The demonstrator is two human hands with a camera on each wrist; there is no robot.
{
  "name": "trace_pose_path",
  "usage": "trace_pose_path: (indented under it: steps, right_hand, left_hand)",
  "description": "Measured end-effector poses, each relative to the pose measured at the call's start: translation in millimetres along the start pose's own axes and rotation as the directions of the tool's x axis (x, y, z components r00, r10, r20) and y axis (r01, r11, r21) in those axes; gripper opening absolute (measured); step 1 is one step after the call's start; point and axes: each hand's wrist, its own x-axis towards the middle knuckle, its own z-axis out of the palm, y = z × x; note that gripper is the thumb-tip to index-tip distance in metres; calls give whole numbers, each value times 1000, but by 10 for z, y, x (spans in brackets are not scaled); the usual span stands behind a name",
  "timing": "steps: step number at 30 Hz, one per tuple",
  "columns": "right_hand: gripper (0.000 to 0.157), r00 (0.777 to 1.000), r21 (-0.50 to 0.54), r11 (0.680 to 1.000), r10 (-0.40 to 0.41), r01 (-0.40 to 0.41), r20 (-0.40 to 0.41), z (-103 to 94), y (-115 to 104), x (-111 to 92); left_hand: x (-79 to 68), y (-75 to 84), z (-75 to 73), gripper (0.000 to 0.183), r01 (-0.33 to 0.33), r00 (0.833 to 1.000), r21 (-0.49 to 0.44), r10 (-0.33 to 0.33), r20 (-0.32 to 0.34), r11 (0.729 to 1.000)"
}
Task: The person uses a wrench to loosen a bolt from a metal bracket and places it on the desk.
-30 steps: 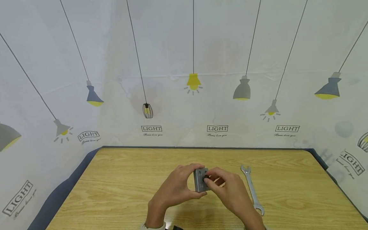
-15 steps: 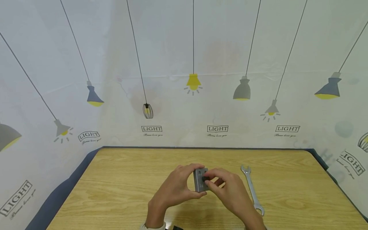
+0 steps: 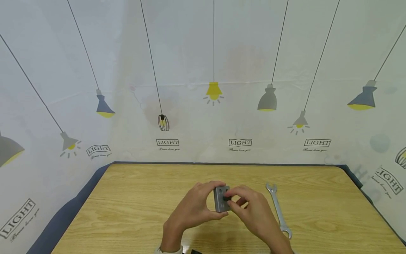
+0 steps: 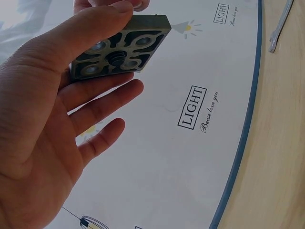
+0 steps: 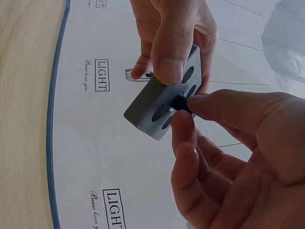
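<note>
A grey square block [image 3: 219, 201] is held above the table, pinched at opposite edges by the thumb and fingers of my left hand [image 3: 195, 204]. Several round holes surround its centre. My right hand [image 3: 255, 210] comes from the other side and pinches the head of a black bolt [image 5: 180, 103] between thumb and index finger. That bolt sits in the block's middle, its head standing out from the face. On the ribbed back of the block, the left wrist view shows the bolt's dark threaded end [image 4: 117, 58]. The right fingertips partly hide the bolt head.
An open-end wrench [image 3: 278, 210] lies on the wooden table [image 3: 136, 197], to the right of the hands. A small black object [image 3: 196, 252] shows at the bottom edge. Behind the table rises a backdrop [image 3: 190, 123] printed with lamps.
My right thumb and index finger have shifted a little around the bolt head, as in turning it, and more of the bolt shows. The left hand, block and wrench stay in place.
</note>
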Motion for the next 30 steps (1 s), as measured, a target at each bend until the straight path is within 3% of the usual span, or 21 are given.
trace_pose_path:
  steps: [18, 30]
  right_hand:
    - [25, 1000, 23, 999, -25, 25, 15, -13, 0, 0]
    - [18, 985, 62, 984, 171, -169, -16, -36, -35, 23]
  left_hand:
    - [-5, 9, -18, 68, 13, 1000, -6, -13, 6, 1000]
    - [-5, 10, -25, 68, 31, 1000, -15, -31, 0, 999]
